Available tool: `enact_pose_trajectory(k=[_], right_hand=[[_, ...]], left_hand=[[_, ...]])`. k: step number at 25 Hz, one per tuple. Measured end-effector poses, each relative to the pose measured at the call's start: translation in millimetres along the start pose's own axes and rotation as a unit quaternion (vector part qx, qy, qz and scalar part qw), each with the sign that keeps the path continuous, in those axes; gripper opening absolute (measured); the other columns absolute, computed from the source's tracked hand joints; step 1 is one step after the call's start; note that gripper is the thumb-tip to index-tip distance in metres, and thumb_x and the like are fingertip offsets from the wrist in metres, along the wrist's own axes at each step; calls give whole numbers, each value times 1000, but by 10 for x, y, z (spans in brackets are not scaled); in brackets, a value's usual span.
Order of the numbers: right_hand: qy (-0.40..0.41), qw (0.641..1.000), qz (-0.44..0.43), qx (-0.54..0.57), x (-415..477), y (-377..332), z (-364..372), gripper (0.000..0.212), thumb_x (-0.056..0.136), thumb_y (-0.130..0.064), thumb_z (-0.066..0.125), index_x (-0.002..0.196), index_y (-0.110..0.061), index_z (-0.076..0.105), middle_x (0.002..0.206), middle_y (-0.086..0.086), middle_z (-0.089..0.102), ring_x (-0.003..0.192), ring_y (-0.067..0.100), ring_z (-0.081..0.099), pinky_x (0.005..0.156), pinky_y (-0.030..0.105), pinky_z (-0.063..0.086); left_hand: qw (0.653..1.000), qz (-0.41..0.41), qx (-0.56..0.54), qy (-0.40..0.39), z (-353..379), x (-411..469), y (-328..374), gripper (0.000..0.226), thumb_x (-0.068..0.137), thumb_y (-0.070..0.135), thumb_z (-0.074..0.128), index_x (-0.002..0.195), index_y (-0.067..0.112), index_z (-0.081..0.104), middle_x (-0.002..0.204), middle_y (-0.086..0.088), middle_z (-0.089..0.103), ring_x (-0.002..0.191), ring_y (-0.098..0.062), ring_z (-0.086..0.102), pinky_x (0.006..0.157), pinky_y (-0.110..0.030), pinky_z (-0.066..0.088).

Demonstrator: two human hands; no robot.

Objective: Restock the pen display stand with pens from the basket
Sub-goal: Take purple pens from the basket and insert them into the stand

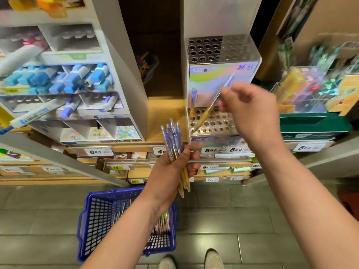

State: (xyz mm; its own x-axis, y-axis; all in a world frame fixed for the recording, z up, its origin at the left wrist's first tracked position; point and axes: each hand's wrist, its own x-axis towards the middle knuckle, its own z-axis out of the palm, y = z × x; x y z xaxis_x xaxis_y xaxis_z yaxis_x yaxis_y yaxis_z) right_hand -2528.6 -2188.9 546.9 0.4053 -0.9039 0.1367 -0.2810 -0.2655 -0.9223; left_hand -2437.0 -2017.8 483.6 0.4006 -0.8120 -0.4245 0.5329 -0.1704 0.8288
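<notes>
Both forearms (124,230) are bare, and the shoes (214,259) are pale beige.

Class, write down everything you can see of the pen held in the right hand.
The pen is slim, seemingly plastic: clear lilac upper part, translucent gold lower barrel. It is tilted, top leaning up and right, tip at a front-left hole in the lower tier of the stand. The right hand pinches its upper half. Motion blur hides any print.

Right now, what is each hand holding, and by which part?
The left hand grips a bundle of pens around their middles; the right hand pinches a single pen near its top.
</notes>
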Motion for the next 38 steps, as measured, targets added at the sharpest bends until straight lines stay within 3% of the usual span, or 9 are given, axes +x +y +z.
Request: enact_pose_trajectory(k=[3,10,16,23,26,29,32,35,38], right_hand=[[84,993,-82,-15,285,-88,-26,5,92,-31,68,91,-30,73,76,-10,74,76,5,73,80,37,61],[34,982,-156,-103,286,-13,203,10,91,-28,74,99,-22,76,79,-19,68,78,-6,69,74,13,56],[0,981,-139,-136,281,26,279,5,90,-31,75,93,-27,73,73,-22,64,75,-12,64,70,3,49],[-38,975,-73,-208,167,185,365,8,92,-26,71,99,-22,73,72,-21,60,75,0,66,74,14,55],[-56,974,-24,-219,108,166,325,12,91,-33,73,98,-23,73,77,-17,66,74,0,65,67,2,46],[-180,967,66,-171,-117,175,231,26,91,-55,64,93,-31,74,82,-18,71,79,-6,64,65,8,44],[-299,941,160,3,-374,156,168,19,90,-48,69,92,-31,77,87,-13,77,83,2,73,75,22,53],[-280,943,168,56,-408,189,173,11,89,-35,75,92,-25,76,84,-9,77,75,4,73,69,19,55],[-188,964,148,113,-252,168,100,11,91,-34,73,93,-23,75,78,-3,74,71,11,68,74,30,58]], left_hand=[[1000,-2,6,-9,-6,-14,9,30,105,19,51,104,30,79,103,-5,75,79,-16,66,67,-25,52],[1000,13,5,-7,20,18,3,26,104,17,53,129,15,55,111,-14,75,74,-20,68,63,-29,52],[1000,1,-25,4,33,19,31,20,103,13,54,109,17,73,103,-17,75,74,-20,68,62,-26,53],[999,12,-30,6,87,-24,80,31,102,15,54,94,25,82,102,-12,76,76,-17,68,69,-27,56],[999,16,-43,20,109,-27,75,24,101,14,55,96,15,78,102,-14,77,76,-18,70,70,-28,58],[998,21,-52,27,122,-18,64,16,100,14,57,110,10,70,98,-13,77,76,-19,72,70,-29,60],[999,30,-40,16,130,-21,62,28,93,24,63,118,12,68,99,-11,77,79,-18,72,70,-27,60],[999,30,-41,14,138,-23,18,31,92,26,64,119,11,68,101,-13,76,81,-20,72,72,-28,60],[999,21,-43,21,136,-21,-35,22,101,18,57,117,7,67,103,-15,76,80,-21,72,72,-30,61]])
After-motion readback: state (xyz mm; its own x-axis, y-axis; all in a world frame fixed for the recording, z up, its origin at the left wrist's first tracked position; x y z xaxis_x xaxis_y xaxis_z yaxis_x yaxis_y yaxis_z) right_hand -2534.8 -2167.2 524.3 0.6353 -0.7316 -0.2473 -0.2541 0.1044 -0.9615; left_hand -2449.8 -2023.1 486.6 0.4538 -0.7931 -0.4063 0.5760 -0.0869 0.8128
